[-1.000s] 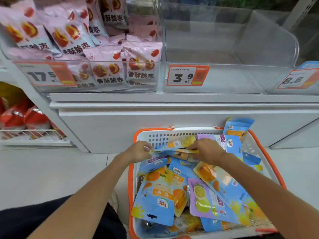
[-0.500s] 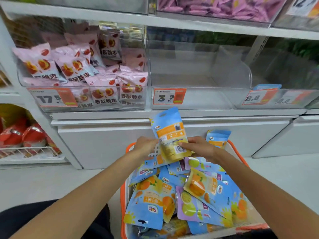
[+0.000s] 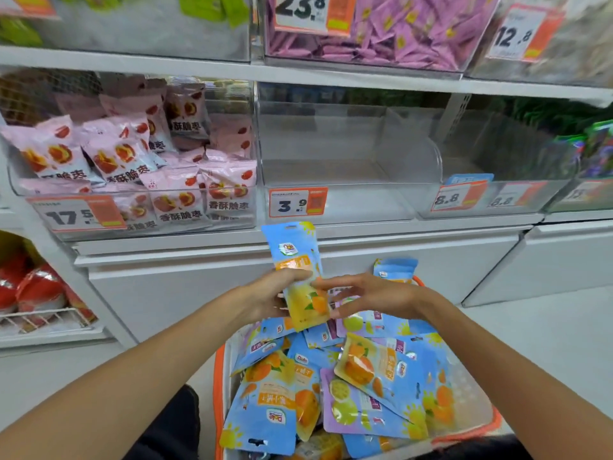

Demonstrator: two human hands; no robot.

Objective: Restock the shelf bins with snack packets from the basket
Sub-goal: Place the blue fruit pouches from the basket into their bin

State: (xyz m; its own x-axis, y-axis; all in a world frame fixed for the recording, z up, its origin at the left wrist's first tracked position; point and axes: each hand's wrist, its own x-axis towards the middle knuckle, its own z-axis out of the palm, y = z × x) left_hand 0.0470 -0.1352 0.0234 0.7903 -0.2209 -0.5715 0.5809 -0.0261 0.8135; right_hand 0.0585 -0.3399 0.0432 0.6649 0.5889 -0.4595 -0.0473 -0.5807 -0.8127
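Your left hand (image 3: 265,298) grips a blue packet (image 3: 300,277) by its lower left edge, thumb across the front, fingers curled behind. The packet stands upright, a little tilted, its top reaching toward the shelf lip at 12 o'clock. Your right hand (image 3: 371,297) comes in from 3 o'clock with fingers spread and nearly straight, the tips touching the packet's right edge; it does not close round it.

Below the hands, at 6 o'clock, the basket (image 3: 464,416) with an orange rim holds a loose heap of packets (image 3: 331,386), mostly blue with orange fruit, some purple. One more blue packet stands at the basket's far edge, just beyond your right hand.

At 12 o'clock the clear bin (image 3: 348,167) carries a price tag (image 3: 297,202) reading 3.9. At 10 o'clock its neighbour is full of pink bags (image 3: 132,161). At 2 o'clock another clear bin bears 8.8 tags (image 3: 459,196).
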